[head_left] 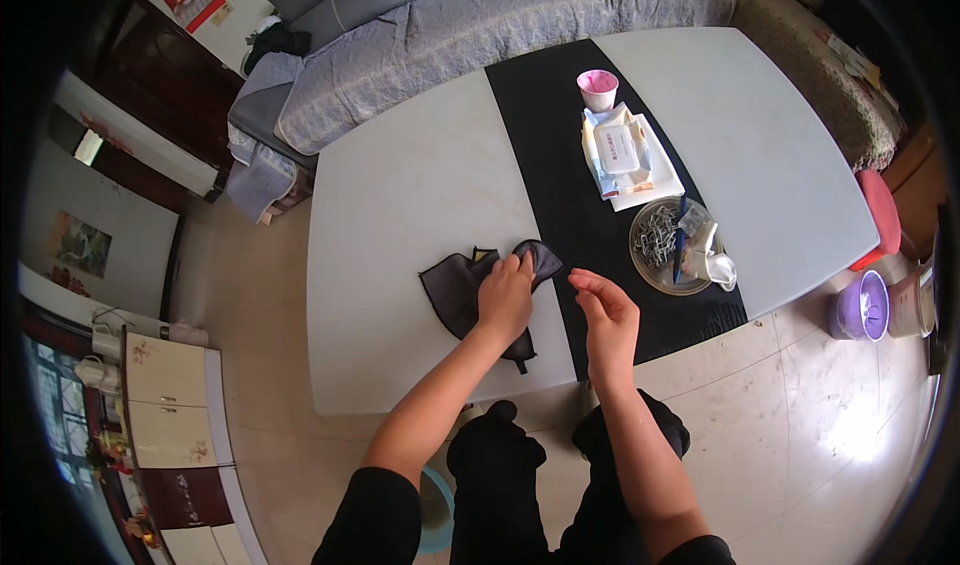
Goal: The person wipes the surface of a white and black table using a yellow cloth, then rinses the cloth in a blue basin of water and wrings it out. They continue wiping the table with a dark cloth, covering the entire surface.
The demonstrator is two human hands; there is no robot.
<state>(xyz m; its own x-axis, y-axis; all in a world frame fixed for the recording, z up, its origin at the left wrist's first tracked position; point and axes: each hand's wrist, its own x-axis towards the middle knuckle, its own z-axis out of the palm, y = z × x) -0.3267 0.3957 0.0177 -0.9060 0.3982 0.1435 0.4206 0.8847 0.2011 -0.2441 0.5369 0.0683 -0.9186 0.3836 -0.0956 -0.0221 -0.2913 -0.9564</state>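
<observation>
A dark grey cloth (pixel 455 292) with a black edge lies crumpled on the near part of the table, a small yellow-green patch showing at its top. My left hand (pixel 506 297) is closed on the cloth, its fingertips at a folded-over part on the right. Part of the cloth is hidden under that hand and wrist. Just right of the cloth, my right hand (pixel 610 327) is raised over the black runner. Its fingers reach left with the thumb below, and I see nothing between them.
On the black runner (pixel 545 145) of the pale table (pixel 400 185) stand a pink-and-white cup (pixel 597 90), a wipes pack (pixel 617 150) on a white tray (pixel 665 180), and a round dish (pixel 640 265) with metal clips, a blue pen (pixel 680 250) and white wrapping. Purple bucket (pixel 860 307) at right; sofa (pixel 400 60) behind.
</observation>
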